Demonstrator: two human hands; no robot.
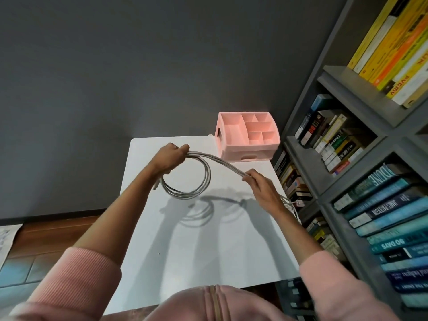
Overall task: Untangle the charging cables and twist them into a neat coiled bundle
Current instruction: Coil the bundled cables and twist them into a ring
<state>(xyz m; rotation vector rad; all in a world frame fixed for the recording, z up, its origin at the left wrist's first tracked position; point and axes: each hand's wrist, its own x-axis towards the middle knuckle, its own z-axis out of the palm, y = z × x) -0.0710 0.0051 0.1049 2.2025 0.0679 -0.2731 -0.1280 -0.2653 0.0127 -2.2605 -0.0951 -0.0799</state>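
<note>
Several grey charging cables [203, 181] hang in a round coil above the white table [208, 246]. My left hand [170, 157] grips the top of the coil, fingers curled round the strands. From there the bundled strands run right and down to my right hand [259, 185], which pinches them together. Behind my right hand the loose cable ends [290, 202] trail toward the table's right edge, with a small white plug at the tip. The coil casts a shadow on the tabletop.
A pink divided organizer box [246, 135] stands at the table's far right corner. A grey bookshelf [347, 158] full of books runs close along the table's right side. A grey wall lies behind, wooden floor to the left.
</note>
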